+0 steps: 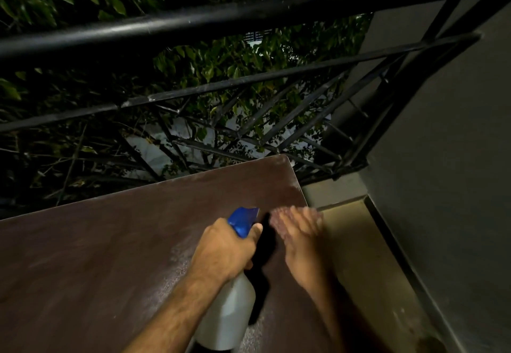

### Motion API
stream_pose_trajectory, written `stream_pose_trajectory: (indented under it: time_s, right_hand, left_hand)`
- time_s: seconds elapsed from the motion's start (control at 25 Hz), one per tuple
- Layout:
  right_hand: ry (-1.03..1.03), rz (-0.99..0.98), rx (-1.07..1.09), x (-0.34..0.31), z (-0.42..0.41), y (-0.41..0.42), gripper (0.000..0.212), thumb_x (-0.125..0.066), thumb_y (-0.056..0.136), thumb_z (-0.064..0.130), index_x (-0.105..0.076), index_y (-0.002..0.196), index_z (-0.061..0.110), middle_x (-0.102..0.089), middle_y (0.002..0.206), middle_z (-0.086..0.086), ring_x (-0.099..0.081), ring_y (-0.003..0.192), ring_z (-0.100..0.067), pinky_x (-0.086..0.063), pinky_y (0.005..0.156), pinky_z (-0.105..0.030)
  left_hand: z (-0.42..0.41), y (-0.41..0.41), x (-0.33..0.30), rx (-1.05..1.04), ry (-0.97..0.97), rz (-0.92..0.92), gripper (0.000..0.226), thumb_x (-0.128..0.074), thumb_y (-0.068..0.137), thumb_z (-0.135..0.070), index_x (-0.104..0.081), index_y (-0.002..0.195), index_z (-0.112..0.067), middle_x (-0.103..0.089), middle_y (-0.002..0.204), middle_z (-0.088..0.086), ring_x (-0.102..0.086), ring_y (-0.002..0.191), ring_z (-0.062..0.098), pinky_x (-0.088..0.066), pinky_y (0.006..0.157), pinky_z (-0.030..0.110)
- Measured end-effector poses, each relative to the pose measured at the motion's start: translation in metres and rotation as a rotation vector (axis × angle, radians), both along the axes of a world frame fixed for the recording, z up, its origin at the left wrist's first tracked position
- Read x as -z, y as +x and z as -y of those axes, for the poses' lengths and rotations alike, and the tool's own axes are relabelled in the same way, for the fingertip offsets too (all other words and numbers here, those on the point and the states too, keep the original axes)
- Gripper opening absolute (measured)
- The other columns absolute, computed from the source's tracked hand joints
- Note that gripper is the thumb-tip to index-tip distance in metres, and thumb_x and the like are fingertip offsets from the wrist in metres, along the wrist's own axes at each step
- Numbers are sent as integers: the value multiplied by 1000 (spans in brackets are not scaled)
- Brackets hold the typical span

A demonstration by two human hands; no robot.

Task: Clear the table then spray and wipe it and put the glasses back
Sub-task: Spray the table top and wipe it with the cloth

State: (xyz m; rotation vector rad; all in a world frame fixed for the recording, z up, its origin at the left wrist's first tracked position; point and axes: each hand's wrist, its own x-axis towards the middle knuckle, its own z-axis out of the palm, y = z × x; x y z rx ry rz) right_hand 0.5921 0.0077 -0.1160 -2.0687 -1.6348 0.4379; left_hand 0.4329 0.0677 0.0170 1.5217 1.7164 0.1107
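Note:
A dark brown table fills the lower half of the head view, with no glasses on it. My left hand is shut around the neck of a white spray bottle, whose blue trigger head points away from me. A fine wet speckle lies on the tabletop beside the bottle. To its right, my right hand lies flat over the table near its right edge. Its fingers are spread and motion-blurred. No cloth shows clearly under them.
A black metal railing with diagonal bars runs just behind the table's far edge, with dark foliage beyond. A grey wall stands on the right. A narrow strip of beige floor lies between table and wall.

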Motion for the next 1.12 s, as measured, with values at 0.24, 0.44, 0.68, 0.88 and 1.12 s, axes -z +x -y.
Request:
stream_pose_trajectory:
  time_s: [0.24,0.44,0.68,0.88,1.12]
  right_hand:
    - [-128,72,-21,-8,-113,29,54,-46,95,11,-40,148,19,-29,158,-5,-13,148,-25,3,121,-43]
    - [33,-2,-43,3,-21,4,56,-38,83,15,-56,136,17,-47,146,-7,-34,141,-32,-15,118,-53]
    - [143,-21,-144,12,24,-1,48,-53,84,6,-61,131,12,-50,143,-7,-38,138,-32,-28,113,-52]
    - [-85,76,27,-9,-121,22,54,-43,94,13,-41,147,21,-31,157,-5,-16,148,-27,3,121,-44]
    - [15,58,31,0,-92,-19,74,-53,83,0,-31,151,17,-20,159,-5,-8,149,-27,7,120,-42]
  left_hand:
    - [-10,0,-1,-41,36,-4,45,-63,90,-54,-74,83,-11,-77,61,2,-72,59,9,-42,49,21]
    - [-7,1,2,-67,71,-5,46,-65,88,-56,-71,81,-11,-76,60,3,-73,60,13,-49,53,23]
    - [2,4,5,-49,89,6,49,-63,85,-60,-68,79,-11,-76,61,2,-73,60,14,-56,62,27]
    - [0,2,-1,-96,105,-44,54,-58,83,-66,-67,84,-12,-76,73,6,-73,75,22,-58,70,32]
    - [-14,-1,-15,-229,98,5,56,-57,78,-71,-67,87,-17,-76,81,9,-72,85,25,-59,80,38]
